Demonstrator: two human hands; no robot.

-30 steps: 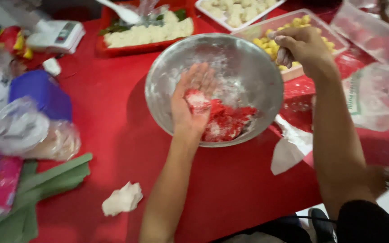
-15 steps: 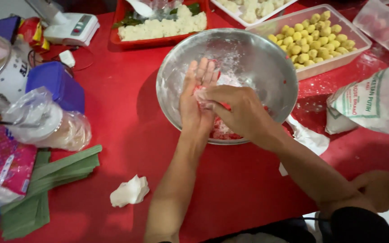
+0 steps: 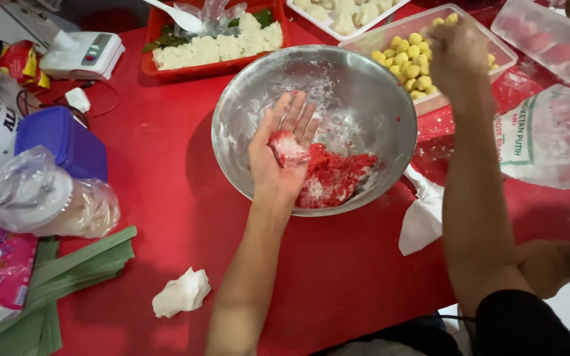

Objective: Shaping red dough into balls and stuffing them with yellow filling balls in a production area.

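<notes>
left hand (image 3: 284,155) palm-up, spread, cradling red dough (image 3: 287,148) over bowl (image 3: 390,125); right hand (image 3: 458,49) curled, grip unclear

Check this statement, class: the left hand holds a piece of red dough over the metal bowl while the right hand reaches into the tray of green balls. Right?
Not quite. The head view shows the right hand over a tray of yellow balls, not green. The left hand does hold red dough over the metal bowl.
</notes>
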